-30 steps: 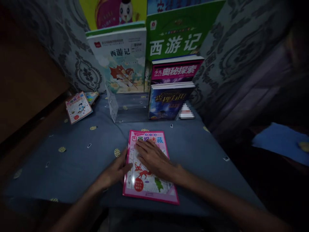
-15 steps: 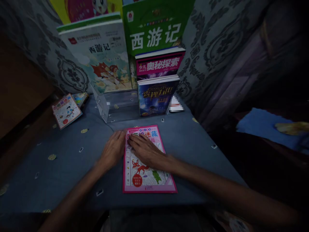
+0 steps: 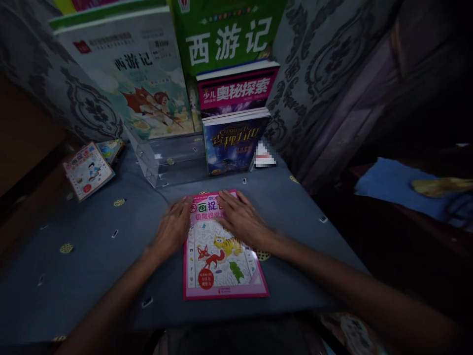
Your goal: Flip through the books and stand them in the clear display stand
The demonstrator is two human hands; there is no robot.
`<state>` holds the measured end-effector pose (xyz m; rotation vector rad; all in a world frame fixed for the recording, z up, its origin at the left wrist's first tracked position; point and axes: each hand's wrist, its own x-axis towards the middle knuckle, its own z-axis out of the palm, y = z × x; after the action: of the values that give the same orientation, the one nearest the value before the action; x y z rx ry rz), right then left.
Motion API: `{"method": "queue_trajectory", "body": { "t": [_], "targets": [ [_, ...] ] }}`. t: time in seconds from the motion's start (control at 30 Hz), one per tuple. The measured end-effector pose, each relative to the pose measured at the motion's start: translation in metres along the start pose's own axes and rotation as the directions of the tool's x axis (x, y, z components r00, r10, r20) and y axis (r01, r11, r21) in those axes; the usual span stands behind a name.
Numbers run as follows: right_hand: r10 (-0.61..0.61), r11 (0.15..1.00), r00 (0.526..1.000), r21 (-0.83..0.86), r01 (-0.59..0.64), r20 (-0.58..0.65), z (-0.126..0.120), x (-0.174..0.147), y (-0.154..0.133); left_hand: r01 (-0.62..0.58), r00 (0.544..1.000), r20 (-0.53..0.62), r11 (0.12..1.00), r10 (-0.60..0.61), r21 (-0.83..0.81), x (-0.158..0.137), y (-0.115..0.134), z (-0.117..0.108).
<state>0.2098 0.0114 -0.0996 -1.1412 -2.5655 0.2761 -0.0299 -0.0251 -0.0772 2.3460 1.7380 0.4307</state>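
A pink-bordered picture book (image 3: 221, 268) lies closed and flat on the table, with a fox, a yellow tiger and a green leaf on its cover. My left hand (image 3: 174, 224) rests at the book's upper left edge, fingers stretched forward and lying flat. Across the upper right of the cover lies my right hand (image 3: 244, 219), its fingers extended over part of the title. Neither hand is wrapped round the book.
A clear stand (image 3: 146, 160) behind holds several upright books, among them a dark blue book (image 3: 234, 150) and a white-covered book (image 3: 148, 93). Small books (image 3: 89, 170) lie at the left. The patterned blue tablecloth (image 3: 295, 276) covers the table; a blue cloth (image 3: 391, 190) lies off to the right.
My right hand has slid rightward over the cover, from the title's left part to its right side, uncovering the tiger. My left hand stays at the left edge. The view has shifted slightly.
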Motion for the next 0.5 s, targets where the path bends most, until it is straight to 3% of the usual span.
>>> {"method": "queue_trajectory", "body": {
  "t": [0.3,0.5],
  "targets": [
    [0.062,0.997,0.995,0.050,-0.058,-0.079,-0.007,-0.014,0.026,-0.037,0.999,0.012,0.998,0.038,-0.050,0.001,-0.007,0.004],
    [0.057,0.983,0.995,0.180,-0.040,-0.086,-0.013,-0.012,0.037,-0.096,0.995,0.016,0.994,0.095,0.056,0.003,-0.007,-0.002]
  ]
}}
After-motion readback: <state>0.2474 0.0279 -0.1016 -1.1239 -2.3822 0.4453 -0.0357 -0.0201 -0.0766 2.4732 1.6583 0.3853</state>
